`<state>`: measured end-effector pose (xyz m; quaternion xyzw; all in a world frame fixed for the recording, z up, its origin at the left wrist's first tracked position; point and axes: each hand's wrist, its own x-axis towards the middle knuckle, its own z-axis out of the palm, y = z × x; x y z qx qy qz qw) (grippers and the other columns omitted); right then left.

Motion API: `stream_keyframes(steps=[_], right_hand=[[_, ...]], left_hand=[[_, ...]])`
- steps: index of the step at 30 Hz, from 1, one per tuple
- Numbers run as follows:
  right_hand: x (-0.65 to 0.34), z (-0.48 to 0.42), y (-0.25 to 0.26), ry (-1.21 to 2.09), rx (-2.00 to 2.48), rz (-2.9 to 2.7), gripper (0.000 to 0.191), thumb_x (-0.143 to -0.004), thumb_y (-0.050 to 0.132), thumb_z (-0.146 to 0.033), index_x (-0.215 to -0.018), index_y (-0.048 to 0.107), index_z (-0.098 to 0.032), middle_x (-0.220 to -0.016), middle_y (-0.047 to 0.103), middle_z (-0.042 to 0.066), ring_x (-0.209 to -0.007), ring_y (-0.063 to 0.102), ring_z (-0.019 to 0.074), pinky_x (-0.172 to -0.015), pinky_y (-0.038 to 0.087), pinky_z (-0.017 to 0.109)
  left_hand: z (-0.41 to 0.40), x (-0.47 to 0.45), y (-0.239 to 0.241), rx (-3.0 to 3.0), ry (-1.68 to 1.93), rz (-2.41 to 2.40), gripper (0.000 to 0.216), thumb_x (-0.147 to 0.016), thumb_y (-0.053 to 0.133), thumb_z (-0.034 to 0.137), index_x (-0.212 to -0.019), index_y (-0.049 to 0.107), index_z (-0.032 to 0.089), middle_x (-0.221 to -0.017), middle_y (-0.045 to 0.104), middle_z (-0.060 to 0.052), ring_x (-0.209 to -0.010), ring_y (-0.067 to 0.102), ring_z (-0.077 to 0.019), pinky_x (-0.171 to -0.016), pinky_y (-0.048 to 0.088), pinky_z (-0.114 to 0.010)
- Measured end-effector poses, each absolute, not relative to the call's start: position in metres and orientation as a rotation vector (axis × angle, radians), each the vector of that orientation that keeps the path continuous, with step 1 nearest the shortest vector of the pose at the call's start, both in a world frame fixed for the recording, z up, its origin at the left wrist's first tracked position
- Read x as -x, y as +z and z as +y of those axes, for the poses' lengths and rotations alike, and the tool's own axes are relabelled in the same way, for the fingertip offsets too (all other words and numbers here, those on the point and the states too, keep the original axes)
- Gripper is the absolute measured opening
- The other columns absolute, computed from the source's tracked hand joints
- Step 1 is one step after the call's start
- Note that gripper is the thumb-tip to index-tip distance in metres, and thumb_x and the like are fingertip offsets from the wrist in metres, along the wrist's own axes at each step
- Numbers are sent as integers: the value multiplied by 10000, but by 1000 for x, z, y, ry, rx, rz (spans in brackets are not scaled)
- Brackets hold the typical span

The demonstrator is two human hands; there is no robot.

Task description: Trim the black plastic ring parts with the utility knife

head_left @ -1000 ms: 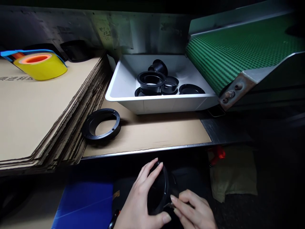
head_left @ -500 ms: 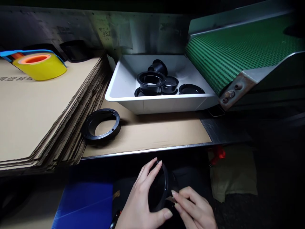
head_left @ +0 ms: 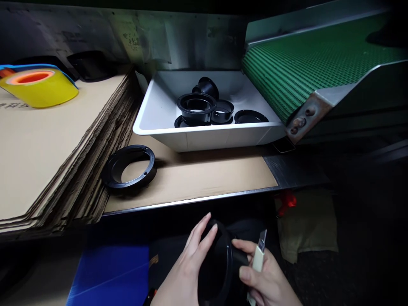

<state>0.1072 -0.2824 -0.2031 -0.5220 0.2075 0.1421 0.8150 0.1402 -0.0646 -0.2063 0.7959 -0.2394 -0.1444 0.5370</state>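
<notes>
My left hand (head_left: 186, 267) is closed around the flange of a black flanged ring (head_left: 229, 263), which stands on edge below the table's front edge. In my right hand (head_left: 270, 276) is a utility knife (head_left: 258, 258) with a pale handle, its blade out and pointing up, away from the ring. The index finger of that hand touches the ring's outer side. Another black ring (head_left: 149, 172) rests on the cardboard-covered table, leaning against the cardboard stack. The lower part of the held ring is dark and partly cut off by the frame.
A white bin (head_left: 210, 138) with several black rings stands at the back. Right of it a green conveyor belt (head_left: 306, 63) slopes down, ending in a metal bracket. Left is a cardboard stack (head_left: 63, 140) bearing a yellow tape roll (head_left: 44, 93). A blue panel (head_left: 117, 263) is below.
My right hand has turned the knife blade upward and away from the ring, and its fingers have moved to the ring's side. The view has shifted slightly right.
</notes>
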Motion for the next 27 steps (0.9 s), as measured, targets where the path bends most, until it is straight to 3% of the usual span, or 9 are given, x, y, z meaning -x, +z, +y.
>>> stream_keyframes(steps=[3,6,9,11,22,24,27], right_hand=[[-114,-294,-204,289,1453,181,607,-684,934,-571,-1179,826,-238,-975,789,128,-923,775,281,-859,652,394],[-123,-310,-207,160,1745,-148,528,-840,824,-559,-1303,775,-309,-1235,749,147,-1058,758,284,-897,642,338],[-127,-316,-202,61,1832,-319,363,-1046,615,-362,-1399,688,-408,-1080,736,54,-934,737,167,-834,614,229],[-128,-314,-198,35,1857,-387,427,-1063,564,-226,-1421,653,-442,-997,710,13,-899,711,127,-833,588,201],[-127,-313,-204,-21,1879,-517,510,-1034,557,-150,-1469,621,-410,-886,653,33,-768,663,153,-674,565,256],[-127,-313,-205,-38,1865,-548,525,-1031,555,-139,-1484,608,-398,-874,640,35,-751,657,155,-664,568,265],[-125,-313,-205,-91,1872,-597,594,-1002,551,-79,-1512,578,-383,-878,626,40,-739,652,154,-643,567,263]], left_hand=[[-61,-142,-202,-1913,-274,-532,574,-1046,571,444,-1596,411,476,-1695,318,-63,-1579,325,-334,-1246,351,-547],[-59,-144,-199,-1954,-233,-475,476,-1083,487,335,-1541,511,463,-1653,393,-69,-1555,376,-330,-1236,371,-540],[-57,-145,-198,-1956,-208,-480,507,-1057,542,301,-1536,515,465,-1642,414,-71,-1546,387,-347,-1232,370,-549],[-56,-146,-199,-1956,-196,-488,512,-1059,536,284,-1537,510,468,-1636,424,-69,-1540,399,-343,-1228,375,-550],[-56,-145,-198,-1980,-233,-516,533,-1067,516,332,-1573,447,485,-1678,333,-61,-1568,340,-347,-1253,340,-558],[-56,-146,-201,-1965,-238,-564,650,-999,638,417,-1600,399,479,-1690,299,-68,-1565,333,-374,-1249,340,-569],[-58,-146,-204,-1943,-228,-624,1046,-744,882,493,-1632,331,456,-1703,250,-90,-1557,313,-434,-1231,344,-607]])
